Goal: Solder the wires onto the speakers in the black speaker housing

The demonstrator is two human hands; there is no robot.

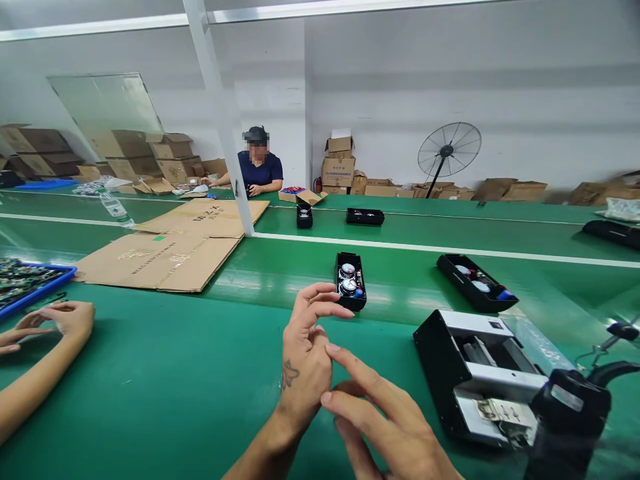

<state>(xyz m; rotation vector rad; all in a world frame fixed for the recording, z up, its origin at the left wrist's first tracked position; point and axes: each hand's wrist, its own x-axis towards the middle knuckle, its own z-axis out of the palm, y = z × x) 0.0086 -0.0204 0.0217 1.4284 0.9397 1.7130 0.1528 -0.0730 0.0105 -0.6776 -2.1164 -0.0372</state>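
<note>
My left hand point(305, 353) is raised over the green belt point(165, 380), fingers loosely curled, holding nothing that I can see. My right hand point(385, 420) is just below and to the right of it, fingers spread, its fingertips touching the back of the left hand. A black open speaker shell point(351, 281) with two round drivers lies on the belt just beyond my left fingertips. To the right lies a second black shell point(477, 283) at a slant.
A black and silver machine point(480, 373) and a dark tool point(570, 407) stand at the right. Flattened cardboard point(165, 257) lies on the left, beside a blue tray point(30, 283). A co-worker's hands point(55, 323) rest at the left edge. Another person point(257, 167) sits far across.
</note>
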